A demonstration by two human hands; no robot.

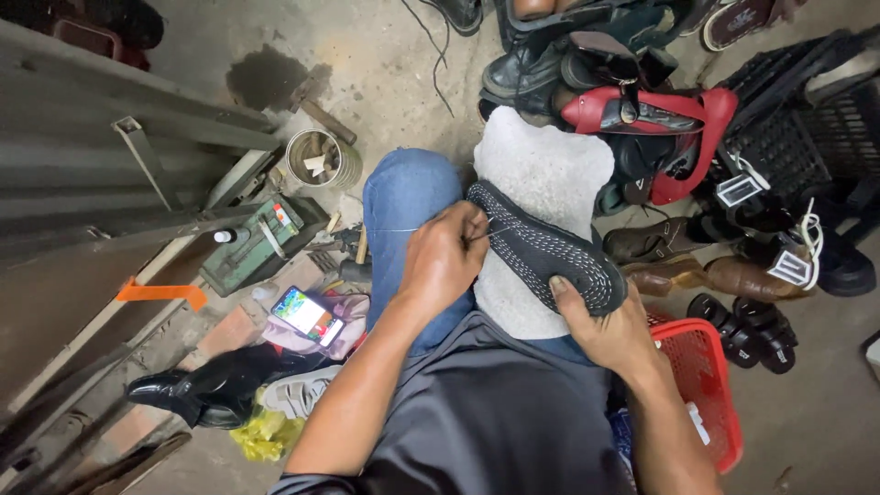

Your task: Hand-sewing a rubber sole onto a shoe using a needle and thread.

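A black shoe sole [550,249] with white stitching along its edge lies sole-up on a grey-white cloth [541,174] over my knees. My left hand [442,258] is closed at the sole's near edge, pinching a thin needle with pale thread that runs off to the left across my blue-jeaned knee [403,197]. My right hand [605,332] grips the sole's heel end from below, thumb pressed on its stitched rim.
A pile of shoes and sandals [642,119] lies ahead, with black crates [797,128] to the right and a red basket [706,385] by my right arm. On the left are a lit phone [307,314], a green toolbox [261,240], a can of bits [321,158] and a black shoe [197,392].
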